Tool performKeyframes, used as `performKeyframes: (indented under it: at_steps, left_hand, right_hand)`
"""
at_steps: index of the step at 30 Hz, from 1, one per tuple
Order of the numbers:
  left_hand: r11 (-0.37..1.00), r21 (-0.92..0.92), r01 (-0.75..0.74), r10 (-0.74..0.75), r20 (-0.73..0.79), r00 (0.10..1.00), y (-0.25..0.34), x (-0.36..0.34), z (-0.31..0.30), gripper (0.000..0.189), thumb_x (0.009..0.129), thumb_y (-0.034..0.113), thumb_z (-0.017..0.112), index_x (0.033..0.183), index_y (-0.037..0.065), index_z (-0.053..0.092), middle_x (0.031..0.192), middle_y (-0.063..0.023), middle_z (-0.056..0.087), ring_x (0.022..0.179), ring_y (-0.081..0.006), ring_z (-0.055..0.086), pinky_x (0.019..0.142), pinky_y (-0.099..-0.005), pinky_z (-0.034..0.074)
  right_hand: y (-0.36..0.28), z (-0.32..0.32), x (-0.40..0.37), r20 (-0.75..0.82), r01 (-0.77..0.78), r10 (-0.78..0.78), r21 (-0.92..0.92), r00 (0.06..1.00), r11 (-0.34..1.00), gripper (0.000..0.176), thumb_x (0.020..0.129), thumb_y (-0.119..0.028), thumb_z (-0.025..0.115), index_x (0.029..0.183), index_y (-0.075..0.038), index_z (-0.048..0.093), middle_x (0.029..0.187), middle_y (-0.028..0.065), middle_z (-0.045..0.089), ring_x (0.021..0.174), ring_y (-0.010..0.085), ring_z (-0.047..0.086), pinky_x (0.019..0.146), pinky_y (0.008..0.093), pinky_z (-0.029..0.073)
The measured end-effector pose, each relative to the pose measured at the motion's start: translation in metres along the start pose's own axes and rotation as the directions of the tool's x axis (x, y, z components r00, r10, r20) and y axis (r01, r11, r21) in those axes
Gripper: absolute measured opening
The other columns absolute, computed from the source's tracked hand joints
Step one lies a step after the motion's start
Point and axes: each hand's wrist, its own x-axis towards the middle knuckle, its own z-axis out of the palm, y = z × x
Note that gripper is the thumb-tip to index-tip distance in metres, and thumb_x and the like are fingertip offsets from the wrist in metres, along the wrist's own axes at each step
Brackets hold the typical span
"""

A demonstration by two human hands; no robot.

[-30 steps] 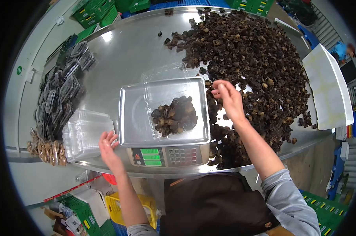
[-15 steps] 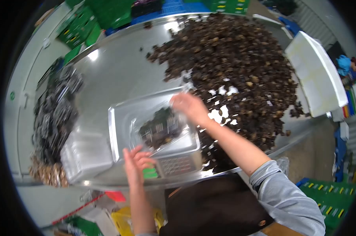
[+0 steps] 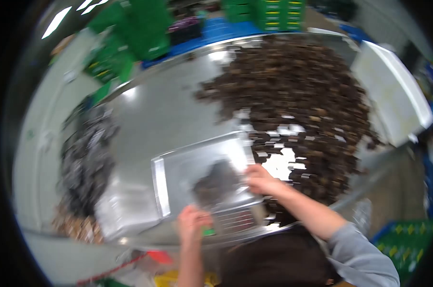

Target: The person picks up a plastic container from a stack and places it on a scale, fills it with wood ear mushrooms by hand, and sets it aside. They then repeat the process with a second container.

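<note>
A shallow metal tray (image 3: 178, 167) rests on a scale (image 3: 235, 220) near the table's front edge. Dark brown pieces (image 3: 218, 184) show in a blurred patch on the tray, apparently inside a clear plastic container whose outline is hard to make out. My right hand (image 3: 264, 182) is closed at the right side of this container, thumb and fingers together. Low at the tray's front edge, my left hand (image 3: 193, 222) has its fingers curled together; motion blur hides what they hold, if anything.
A large heap of dark brown pieces (image 3: 293, 81) covers the table's right side, beside a white foam box (image 3: 393, 91). Stacked clear plastic containers (image 3: 125, 210) and dark plastic packaging (image 3: 87, 158) stand at left. Green crates (image 3: 269, 14) line the back.
Both hands have closed from spread fingers. My right hand has come down along the tray's right side. The whole view has shifted, so the table appears lower and further right.
</note>
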Motion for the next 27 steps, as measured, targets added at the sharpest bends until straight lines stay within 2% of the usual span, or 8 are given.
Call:
performKeyframes:
  at_steps: [4, 8, 12, 14, 17, 20, 24, 27]
  left_hand:
    - [0.991, -0.116, -0.073, 0.052, -0.17, 0.984, 0.053, -0.007, -0.02, 0.01, 0.082, 0.002, 0.055, 0.077, 0.007, 0.048, 0.066, -0.0124, 0.058, 0.05, -0.0226, 0.057, 0.042, -0.0311, 0.045]
    - [0.838, -0.107, -0.535, 0.503, -0.229, 0.833, 0.141, 0.013, -0.12, 0.014, 0.089, 0.004, 0.053, 0.075, 0.007, 0.055, 0.075, -0.0127, 0.064, 0.066, -0.0208, 0.062, 0.059, -0.0315, 0.052]
    - [0.712, -0.1, -0.695, 0.56, -0.517, 0.648, 0.215, 0.035, -0.149, 0.04, 0.1, 0.024, 0.053, 0.121, -0.009, 0.047, 0.122, -0.0227, 0.057, 0.107, -0.0289, 0.062, 0.085, -0.0369, 0.055]
    - [0.798, 0.5, -0.336, 0.599, -0.601, 0.529, 0.211, 0.038, -0.156, 0.057, 0.097, 0.032, 0.06, 0.131, -0.01, 0.042, 0.127, -0.0227, 0.055, 0.114, -0.0301, 0.059, 0.09, -0.0407, 0.052]
    - [-0.055, 0.95, 0.308, 0.833, -0.127, 0.539, 0.154, 0.03, -0.181, 0.06, 0.084, 0.037, 0.074, 0.12, -0.007, 0.056, 0.098, -0.0202, 0.066, 0.092, -0.0312, 0.066, 0.082, -0.034, 0.052]
    - [-0.095, 0.894, 0.438, 0.546, -0.322, 0.774, 0.148, 0.003, -0.138, 0.045, 0.08, 0.031, 0.076, 0.102, -0.006, 0.065, 0.079, -0.0181, 0.066, 0.072, -0.0331, 0.062, 0.073, -0.0364, 0.051]
    - [0.045, 0.919, 0.393, 0.504, -0.36, 0.785, 0.144, 0.006, -0.173, 0.04, 0.078, 0.032, 0.078, 0.094, -0.004, 0.071, 0.079, -0.0165, 0.071, 0.071, -0.0305, 0.067, 0.07, -0.0391, 0.052]
    - [0.573, 0.803, 0.166, 0.393, -0.446, 0.804, 0.144, 0.009, -0.203, 0.032, 0.079, 0.028, 0.078, 0.078, -0.003, 0.071, 0.062, -0.0005, 0.059, 0.061, -0.0092, 0.052, 0.059, -0.0277, 0.043]
  right_hand:
    - [-0.04, 0.007, -0.033, 0.096, 0.003, -0.007, 0.049, 0.995, 0.999, 0.05, 0.095, -0.013, 0.06, 0.139, 0.0, 0.037, 0.1, 0.0127, 0.066, 0.081, 0.0151, 0.065, 0.063, 0.0264, 0.05]
    - [-0.037, -0.014, -0.039, -0.014, 0.033, -0.033, 0.065, 0.999, 0.997, 0.032, 0.096, -0.014, 0.058, 0.124, 0.001, 0.054, 0.1, 0.0124, 0.067, 0.076, 0.0139, 0.066, 0.059, 0.0232, 0.051]
    - [-0.02, -0.009, -0.043, 0.048, -0.04, 0.037, 0.054, 0.998, 0.998, 0.026, 0.095, -0.012, 0.058, 0.118, 0.0, 0.057, 0.095, 0.0109, 0.069, 0.071, 0.0115, 0.065, 0.058, 0.0211, 0.051]
    - [-0.015, 0.002, -0.049, 0.088, -0.091, 0.088, 0.038, 0.992, 0.995, 0.021, 0.096, -0.011, 0.058, 0.113, 0.001, 0.061, 0.093, 0.0095, 0.07, 0.071, 0.011, 0.065, 0.059, 0.0225, 0.052]
    - [-0.006, 0.007, -0.053, 0.101, -0.106, 0.103, 0.034, 0.99, 0.994, 0.019, 0.096, -0.011, 0.058, 0.112, 0.001, 0.062, 0.092, 0.0092, 0.069, 0.071, 0.0109, 0.065, 0.06, 0.0222, 0.051]
    - [0.002, -0.001, -0.055, 0.09, -0.112, 0.111, 0.003, 0.99, 0.994, 0.019, 0.097, -0.01, 0.058, 0.111, 0.001, 0.063, 0.091, 0.0087, 0.069, 0.071, 0.0108, 0.064, 0.06, 0.0218, 0.051]
    - [0.01, -0.012, -0.059, 0.056, -0.093, 0.093, -0.003, 0.994, 0.996, 0.016, 0.096, -0.008, 0.057, 0.109, -0.001, 0.063, 0.087, 0.0075, 0.068, 0.068, 0.011, 0.064, 0.057, 0.0223, 0.05]
    - [0.013, -0.013, -0.064, 0.036, -0.102, 0.102, 0.016, 0.994, 0.995, 0.016, 0.096, -0.008, 0.057, 0.109, -0.001, 0.063, 0.087, 0.0071, 0.068, 0.068, 0.0109, 0.064, 0.057, 0.0223, 0.05]
